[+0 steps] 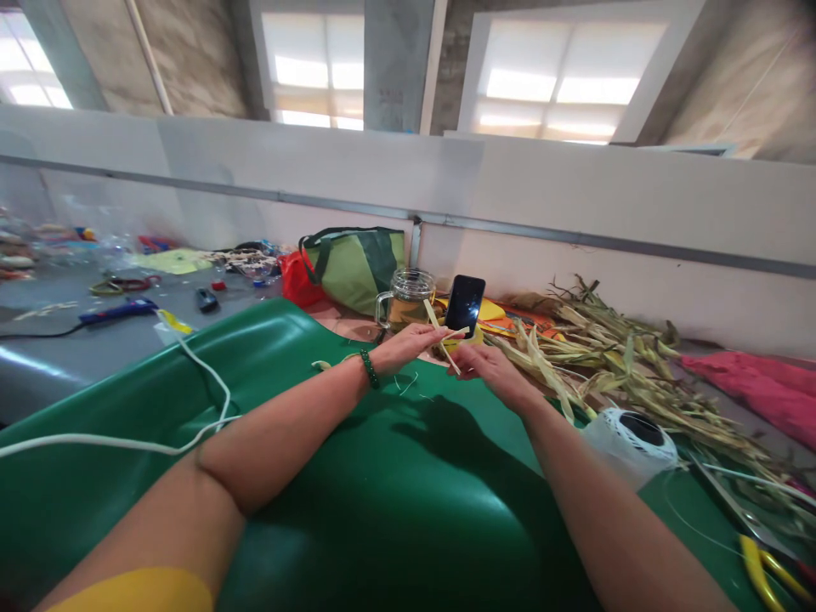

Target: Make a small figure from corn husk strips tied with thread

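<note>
Over the green mat (395, 510), narrow pale strips of corn husk (431, 313) cross one another between my two hands. My left hand (411, 342), below a dark green beaded bracelet (368, 369), is closed on the strips where they cross. Curled fingers of my right hand (490, 369) meet the lower end of one strip; their exact grip is partly hidden. Just behind stand a phone (466, 299), propped upright, and a glass mug (413, 293). Short bits of thread (406, 384) lie on the mat beneath.
A heap of dried corn husks (612, 357) spreads at right, near a spool of white thread (643, 432) and yellow-handled scissors (756, 531). At left lie a white cable (159, 444) and a blue glue gun (121, 312). A green bag (350, 268) stands against the partition.
</note>
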Motion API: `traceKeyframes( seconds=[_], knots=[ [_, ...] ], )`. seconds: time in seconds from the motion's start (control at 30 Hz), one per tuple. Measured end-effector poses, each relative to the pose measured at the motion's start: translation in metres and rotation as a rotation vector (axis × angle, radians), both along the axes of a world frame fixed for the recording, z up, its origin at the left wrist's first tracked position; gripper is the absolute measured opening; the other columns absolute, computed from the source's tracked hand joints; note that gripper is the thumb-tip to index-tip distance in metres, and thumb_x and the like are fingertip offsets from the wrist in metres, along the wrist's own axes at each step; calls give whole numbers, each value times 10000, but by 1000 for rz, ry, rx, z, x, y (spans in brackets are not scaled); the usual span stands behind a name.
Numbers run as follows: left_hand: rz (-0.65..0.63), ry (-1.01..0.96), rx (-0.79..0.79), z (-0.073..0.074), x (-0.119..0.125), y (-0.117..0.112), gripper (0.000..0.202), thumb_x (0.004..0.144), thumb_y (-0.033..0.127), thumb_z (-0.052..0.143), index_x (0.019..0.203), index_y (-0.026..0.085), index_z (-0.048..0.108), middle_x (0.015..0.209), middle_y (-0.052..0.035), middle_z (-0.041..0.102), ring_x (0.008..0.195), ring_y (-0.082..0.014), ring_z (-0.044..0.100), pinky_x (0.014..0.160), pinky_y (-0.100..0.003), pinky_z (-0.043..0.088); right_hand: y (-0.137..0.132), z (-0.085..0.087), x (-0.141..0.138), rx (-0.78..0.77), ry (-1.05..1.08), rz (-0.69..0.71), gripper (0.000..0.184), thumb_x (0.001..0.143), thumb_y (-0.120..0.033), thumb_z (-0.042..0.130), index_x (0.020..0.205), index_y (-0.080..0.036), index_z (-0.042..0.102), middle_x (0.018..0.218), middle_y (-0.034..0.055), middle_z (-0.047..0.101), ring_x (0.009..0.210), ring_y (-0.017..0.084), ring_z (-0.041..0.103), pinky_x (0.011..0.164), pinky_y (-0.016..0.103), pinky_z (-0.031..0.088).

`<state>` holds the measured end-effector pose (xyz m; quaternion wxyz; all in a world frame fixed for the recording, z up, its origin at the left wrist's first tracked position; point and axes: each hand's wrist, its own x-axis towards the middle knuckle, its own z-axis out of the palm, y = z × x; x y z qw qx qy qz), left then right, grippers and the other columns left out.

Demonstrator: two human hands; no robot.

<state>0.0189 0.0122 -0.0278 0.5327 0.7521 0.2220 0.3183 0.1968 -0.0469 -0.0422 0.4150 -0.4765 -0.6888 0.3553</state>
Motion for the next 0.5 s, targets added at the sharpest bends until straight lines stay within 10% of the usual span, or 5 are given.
traceKeyframes(
  seconds=[0.5],
  knots=[
    [95,91,-15,1,4,-10,394,706,462,711,614,90,617,539,-22,606,450,-65,515,465,-181,416,-4,-9,-12,83,-173,26,424,838,-554,460,703,-181,609,481,1,582,414,123,485,448,244,396]
  ],
)
